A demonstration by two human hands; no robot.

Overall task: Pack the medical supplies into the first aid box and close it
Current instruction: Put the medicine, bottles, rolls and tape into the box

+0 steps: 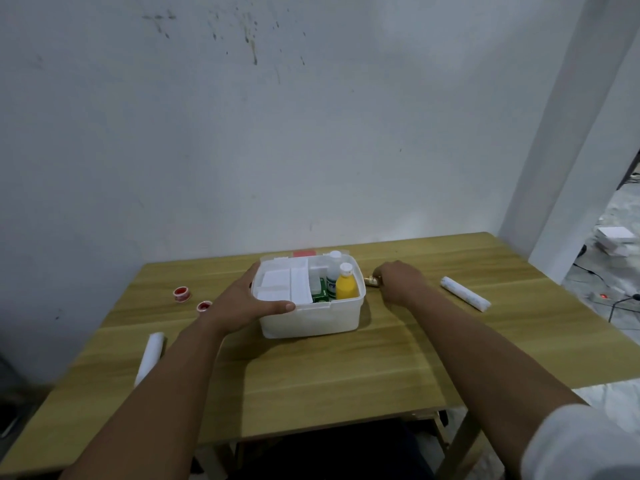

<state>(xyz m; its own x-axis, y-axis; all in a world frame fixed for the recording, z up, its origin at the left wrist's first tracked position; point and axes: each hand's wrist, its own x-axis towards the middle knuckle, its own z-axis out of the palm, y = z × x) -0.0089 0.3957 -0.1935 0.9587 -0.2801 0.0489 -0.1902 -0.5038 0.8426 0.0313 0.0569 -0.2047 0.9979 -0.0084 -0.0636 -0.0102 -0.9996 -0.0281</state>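
2 hands (pixel 242 299) (pixel 398 280); 2 rolls (pixel 464 293) (pixel 150 356), 2 tapes (pixel 182 293) (pixel 204 306), 1 box (pixel 311 317).

You were in a bare, unfinished room set up as a makeshift work or recording space rather than a furnished home or clinic. In front of you a plain white wall (pixel 277 133) was scuffed and spattered with dark marks, and nothing hung on it. The light wood tabletop (pixel 329 368) stood pushed against that wall. To your right a white pillar (pixel 568 174) rose beside an opening, and past it you could see rough, mottled floor (pixel 620 216) with loose black cables (pixel 616 301) trailing and a small red light (pixel 604 296) glowing.
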